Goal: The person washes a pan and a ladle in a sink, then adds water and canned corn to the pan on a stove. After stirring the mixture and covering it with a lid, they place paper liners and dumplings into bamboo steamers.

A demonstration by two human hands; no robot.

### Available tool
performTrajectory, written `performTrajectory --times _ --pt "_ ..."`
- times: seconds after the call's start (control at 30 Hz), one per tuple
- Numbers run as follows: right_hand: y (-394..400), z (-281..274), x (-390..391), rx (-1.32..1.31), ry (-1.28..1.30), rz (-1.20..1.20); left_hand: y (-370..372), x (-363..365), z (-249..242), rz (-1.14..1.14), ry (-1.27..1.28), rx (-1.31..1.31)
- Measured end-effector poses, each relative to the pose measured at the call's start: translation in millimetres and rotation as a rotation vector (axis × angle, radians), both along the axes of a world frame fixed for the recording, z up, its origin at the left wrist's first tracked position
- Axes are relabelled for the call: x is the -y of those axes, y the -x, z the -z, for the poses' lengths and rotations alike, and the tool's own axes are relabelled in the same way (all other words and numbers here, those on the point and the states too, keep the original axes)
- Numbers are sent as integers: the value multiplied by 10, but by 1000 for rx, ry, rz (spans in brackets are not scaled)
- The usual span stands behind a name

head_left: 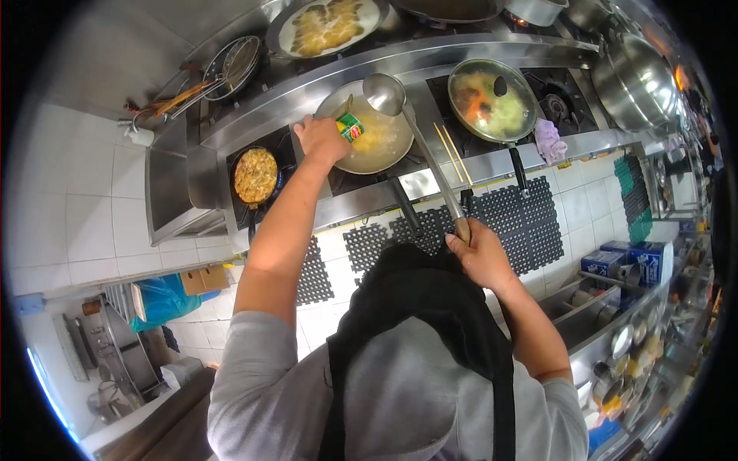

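My left hand (pixel 321 139) is wrapped round a green tin can (pixel 351 127) with a yellow and red label. The can is held over a frying pan (pixel 397 140) with pale yellowish food in it. In my right hand (pixel 486 257) is the wooden grip of a long metal ladle (pixel 437 157). Its bowl hangs over the far right rim of the same pan; whether it touches cannot be made out. Left of that pan, a small pan holds a browned round omelette-like food (pixel 256 176).
A glass-lidded pan (pixel 493 101) with colourful food stands to the right. Chopsticks (pixel 452 154) and a purple cloth (pixel 550 142) lie on the stove's front edge. Large steel pots (pixel 635 83) stand far right. A pan of browned food (pixel 327 28) and strainers (pixel 232 67) sit behind.
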State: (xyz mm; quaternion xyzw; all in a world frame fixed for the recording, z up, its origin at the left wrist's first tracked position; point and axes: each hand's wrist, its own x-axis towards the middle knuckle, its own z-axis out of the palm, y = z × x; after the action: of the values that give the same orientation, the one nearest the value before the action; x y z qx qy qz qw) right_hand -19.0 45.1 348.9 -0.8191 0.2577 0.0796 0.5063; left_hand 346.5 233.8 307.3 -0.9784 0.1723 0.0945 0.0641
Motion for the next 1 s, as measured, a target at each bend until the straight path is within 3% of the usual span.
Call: performTrajectory --times 0.17,0.43,0.6,0.67,0.7,0.77,0.8,0.87,1.0 --pt "-25 195 108 -20 101 -13 -129 199 -210 67 -170 -26" --pt "-80 365 144 -77 230 -16 -164 512 -593 304 -435 191" --pt "-89 625 140 -13 335 -60 -80 389 -752 260 -319 226" --pt "-121 635 163 23 12 -86 -24 233 -699 214 -253 224" --pt "-167 509 168 24 15 -85 -5 124 -557 121 -139 195" --pt "-281 61 198 -277 -695 69 85 -42 -279 27 -19 168" --pt "-290 -37 196 -276 -689 69 153 -118 -142 -12 96 183" --pt "-271 -188 162 -210 -928 141 245 -200 20 -59 220 194" --pt "-211 -490 129 -206 -881 125 306 -211 230 -122 329 202"
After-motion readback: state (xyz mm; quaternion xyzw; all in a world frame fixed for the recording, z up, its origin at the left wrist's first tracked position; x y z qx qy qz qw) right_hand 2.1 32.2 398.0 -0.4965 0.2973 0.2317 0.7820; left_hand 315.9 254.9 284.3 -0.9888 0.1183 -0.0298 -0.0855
